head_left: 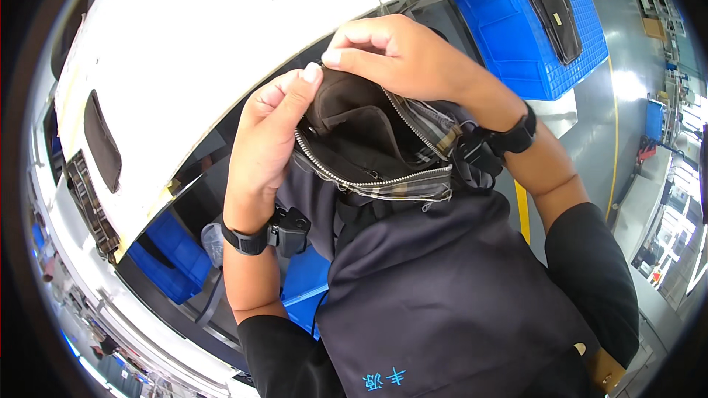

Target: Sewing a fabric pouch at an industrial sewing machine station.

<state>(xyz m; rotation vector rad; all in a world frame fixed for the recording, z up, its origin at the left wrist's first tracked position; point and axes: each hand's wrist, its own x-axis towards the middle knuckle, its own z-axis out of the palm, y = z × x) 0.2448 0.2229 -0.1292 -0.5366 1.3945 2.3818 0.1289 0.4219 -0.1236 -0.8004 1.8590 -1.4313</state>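
An unzipped bag with a brown-black lining, plaid outer fabric and a silver zipper is held over my dark apron. My left hand pinches the bag's top left edge, thumb upward. My right hand grips the top edge just right of my left thumb, fingers curled over it. The lining shows an inner pocket flap; the fingertips of both hands are close together at the bag's upper corner.
A white worktable carries a dark fabric piece and a plaid strip. At upper right a blue crate bears a dark pouch. More blue bins sit below the table's edge.
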